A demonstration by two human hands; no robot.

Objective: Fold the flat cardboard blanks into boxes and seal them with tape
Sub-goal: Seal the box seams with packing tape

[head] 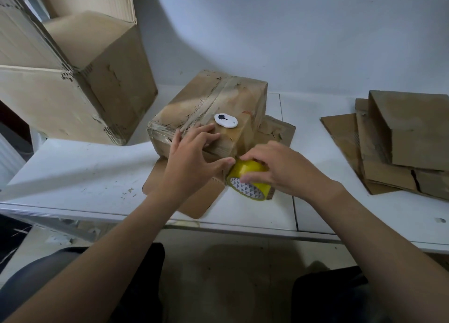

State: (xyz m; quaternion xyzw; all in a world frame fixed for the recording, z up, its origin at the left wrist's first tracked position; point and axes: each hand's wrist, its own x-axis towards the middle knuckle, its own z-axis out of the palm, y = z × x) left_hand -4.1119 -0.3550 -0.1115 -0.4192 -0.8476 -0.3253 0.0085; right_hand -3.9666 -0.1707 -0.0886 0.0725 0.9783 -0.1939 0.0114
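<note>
A folded cardboard box (209, 108) with clear tape along its top seam stands on the white table (73, 172), on top of a flat cardboard blank (194, 203). My left hand (192, 162) rests with spread fingers on the box's near top edge, its thumb reaching toward the tape roll. My right hand (274, 169) grips a yellow roll of tape (250, 179) at the box's near right corner. A small white cutter (226, 120) lies on top of the box.
A big open cardboard box (80, 79) stands at the back left of the table. A stack of flat cardboard blanks (398, 140) lies on the right. The table's front edge runs just below the blank; my knees are under it.
</note>
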